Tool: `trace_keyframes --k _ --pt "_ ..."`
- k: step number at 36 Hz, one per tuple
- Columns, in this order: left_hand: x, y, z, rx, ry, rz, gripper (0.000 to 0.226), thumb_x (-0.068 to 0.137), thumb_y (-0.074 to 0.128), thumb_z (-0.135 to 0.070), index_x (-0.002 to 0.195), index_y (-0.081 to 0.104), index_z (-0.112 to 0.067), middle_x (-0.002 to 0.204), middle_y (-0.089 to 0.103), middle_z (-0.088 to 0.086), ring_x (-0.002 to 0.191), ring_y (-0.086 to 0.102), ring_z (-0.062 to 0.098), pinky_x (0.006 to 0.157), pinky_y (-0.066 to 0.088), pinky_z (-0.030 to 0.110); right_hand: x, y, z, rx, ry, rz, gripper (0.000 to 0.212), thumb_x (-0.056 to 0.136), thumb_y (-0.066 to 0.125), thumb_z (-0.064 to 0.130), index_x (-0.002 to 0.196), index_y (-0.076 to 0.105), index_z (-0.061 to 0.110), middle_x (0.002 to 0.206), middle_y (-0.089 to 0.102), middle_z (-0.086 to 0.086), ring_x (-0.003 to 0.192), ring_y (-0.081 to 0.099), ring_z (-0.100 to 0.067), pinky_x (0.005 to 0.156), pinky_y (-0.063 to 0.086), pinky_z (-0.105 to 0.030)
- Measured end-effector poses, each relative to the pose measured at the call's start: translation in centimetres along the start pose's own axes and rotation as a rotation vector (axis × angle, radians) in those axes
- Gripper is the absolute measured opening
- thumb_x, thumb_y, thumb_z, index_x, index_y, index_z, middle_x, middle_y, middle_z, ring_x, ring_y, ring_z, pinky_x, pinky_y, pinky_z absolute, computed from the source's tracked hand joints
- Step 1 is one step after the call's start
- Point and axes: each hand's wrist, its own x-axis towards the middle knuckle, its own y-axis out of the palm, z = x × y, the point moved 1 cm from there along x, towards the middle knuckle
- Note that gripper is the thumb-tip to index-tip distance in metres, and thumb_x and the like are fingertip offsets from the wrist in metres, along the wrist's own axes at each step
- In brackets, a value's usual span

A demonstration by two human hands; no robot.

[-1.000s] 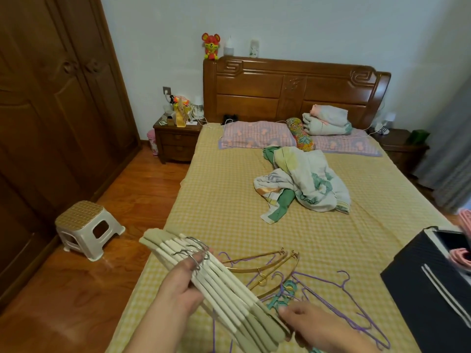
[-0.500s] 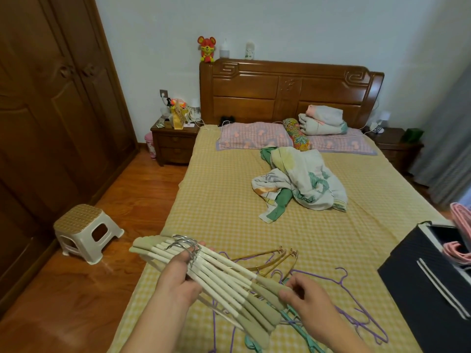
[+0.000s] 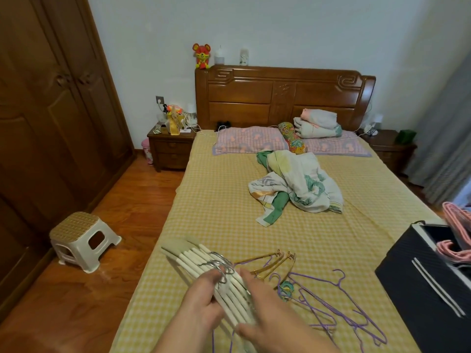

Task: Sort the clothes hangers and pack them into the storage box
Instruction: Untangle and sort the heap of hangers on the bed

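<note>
The white hangers (image 3: 204, 266) are gathered into one fanned bundle with their metal hooks bunched together, held just above the near end of the bed (image 3: 229, 212). The left hand (image 3: 201, 299) grasps the bundle from the left, fingers curled round it below the hooks. The right hand (image 3: 262, 309) clasps the same bundle from the right, fingers wrapped over the bars and thumb underneath.

Just right of the hands, the gold hangers (image 3: 270, 262) lie on the bed in a loose overlap. Beside them the purple hangers (image 3: 339, 301) lie tangled, spreading toward the right, with a small teal piece (image 3: 286, 286) among their hooks; what it is I cannot tell.

The box (image 3: 428, 284), dark with pale stripes, stands open at the right edge of the bed, well apart from the bundle. Pink hangers (image 3: 456, 235) already show inside it and over its rim.

By my reading, the pink set is packed, the white set is sorted and in hand but not yet boxed, and the gold and purple sets are left to gather and pack.

Farther off lie a crumpled quilt (image 3: 298, 189) and pillows (image 3: 249, 141), with a stool (image 3: 79, 238) on the floor at left.
</note>
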Motion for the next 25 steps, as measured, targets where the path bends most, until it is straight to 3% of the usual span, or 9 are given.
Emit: trace_keyframes --k 4,7,10,12,14,16,19,21,25 --pt "-0.1 1.3 2.1 -0.017 -0.047 0.044 0.028 0.093 0.056 -0.001 0.073 0.072 0.008 0.074 0.069 0.023 0.073 0.068 0.036 0.092 0.052 0.053 0.4 1.8 -0.4 -0.146 0.021 -0.071 0.115 0.079 0.062 0.051 0.149 -0.029 0.045 0.148 0.026 0.01 0.136 0.034 -0.012 0.11 0.038 -0.033" --pt "0.1 2.1 3.6 -0.02 -0.096 0.093 0.016 0.081 0.063 0.001 0.071 0.073 0.009 0.082 0.068 0.023 0.086 0.065 0.037 0.105 0.048 0.049 0.1 2.2 -1.2 -0.285 0.098 -0.163 0.112 0.075 0.061 0.047 0.158 -0.013 0.03 0.144 0.031 0.004 0.129 0.04 -0.021 0.102 0.044 -0.034" --pt "0.5 3.5 5.6 -0.019 -0.132 0.092 0.018 0.076 0.068 -0.007 0.084 0.072 0.008 0.089 0.069 0.023 0.081 0.069 0.036 0.081 0.059 0.045 -0.4 3.0 -3.2 -0.368 0.151 -0.351 0.115 0.047 0.073 0.043 0.152 0.034 0.016 0.109 0.057 0.001 0.087 0.062 -0.021 0.06 0.053 -0.032" --pt "0.9 4.5 6.9 -0.025 -0.101 0.087 0.02 0.086 0.061 -0.004 0.073 0.074 0.006 0.082 0.071 0.023 0.076 0.069 0.035 0.078 0.059 0.045 -0.7 3.5 -4.7 -0.4 0.183 -0.44 0.107 0.039 0.078 0.037 0.14 0.048 0.013 0.095 0.056 0.0 0.073 0.059 -0.021 0.05 0.048 -0.033" --pt "1.9 5.6 8.5 -0.025 -0.091 0.064 0.033 0.091 0.054 0.002 0.065 0.075 0.004 0.083 0.071 0.024 0.081 0.068 0.035 0.092 0.053 0.049 -1.4 3.2 -6.1 -0.422 0.238 -0.437 0.101 0.04 0.08 0.035 0.135 0.052 0.012 0.094 0.056 -0.001 0.072 0.059 -0.021 0.049 0.049 -0.033" --pt "3.2 6.6 10.7 0.019 -0.095 0.03 0.033 0.093 0.05 0.003 0.07 0.073 0.005 0.086 0.07 0.025 0.082 0.067 0.036 0.093 0.052 0.048 -2.6 2.7 -7.8 -0.416 0.319 -0.407 0.095 0.047 0.083 0.035 0.135 0.05 0.016 0.096 0.058 0.002 0.074 0.062 -0.019 0.05 0.051 -0.032" --pt "5.1 7.9 14.1 0.113 -0.11 -0.03 0.024 0.091 0.049 0.003 0.078 0.069 0.003 0.082 0.068 0.022 0.077 0.065 0.033 0.068 0.059 0.037 -4.2 2.0 -10.7 -0.397 0.384 -0.44 0.068 0.058 0.084 0.032 0.119 0.055 0.024 0.085 0.056 0.006 0.063 0.06 -0.014 0.044 0.047 -0.029" --pt "6.2 8.6 16.1 0.162 -0.121 -0.065 0.017 0.087 0.053 0.004 0.085 0.07 0.002 0.082 0.068 0.02 0.076 0.067 0.032 0.058 0.059 0.033 -5.2 1.4 -12.3 -0.362 0.403 -0.489 0.046 0.072 0.064 0.029 0.117 0.054 0.024 0.083 0.056 0.006 0.062 0.061 -0.014 0.044 0.047 -0.029" --pt "8.1 10.7 20.2 0.247 -0.197 -0.085 0.021 0.093 0.049 -0.002 0.083 0.067 -0.003 0.081 0.069 0.018 0.079 0.066 0.033 0.067 0.059 0.036 -7.8 0.4 -16.4 -0.229 0.477 -0.349 0.073 0.064 0.075 0.026 0.132 0.047 0.02 0.098 0.059 0.003 0.077 0.065 -0.017 0.055 0.054 -0.031"
